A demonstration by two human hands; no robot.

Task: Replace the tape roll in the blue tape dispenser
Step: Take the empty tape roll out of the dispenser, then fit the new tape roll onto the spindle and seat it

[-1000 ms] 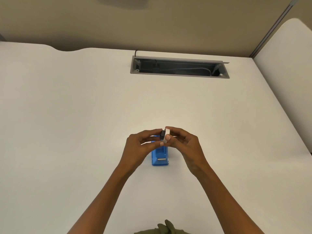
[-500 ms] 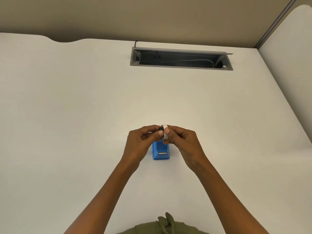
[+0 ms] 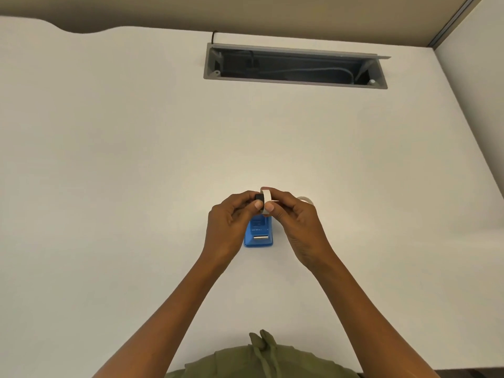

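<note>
White desk surface point(image 3: 136, 186) fills most of the frame, meeting a beige wall along the top edge. A grey cable tray point(image 3: 296, 66) is recessed into the desk at upper centre-right, lid open, with cables visible inside.

Blue tape dispenser point(image 3: 258, 236) sits on the desk at lower centre of the frame, its metal cutter end toward the bottom edge. Its upper part is hidden behind the hands.

Both hands are raised just above the dispenser, meeting over its far end. Left hand point(image 3: 227, 227): fingers curled, thumb and forefinger pinching a small black hub point(image 3: 259, 198). Right hand point(image 3: 298, 225): fingers curled, thumb and forefinger pinching a white tape roll point(image 3: 266, 196) held on edge. Hub and roll touch side by side, hub to the left; whether the hub is seated inside the roll cannot be told.

A second, pale tape roll point(image 3: 305, 199) lies on the desk just behind the right hand, mostly hidden by it.

Both forearms are bare, entering from the bottom edge. An olive-green garment point(image 3: 259, 358) with a drawstring shows at bottom centre.
</note>
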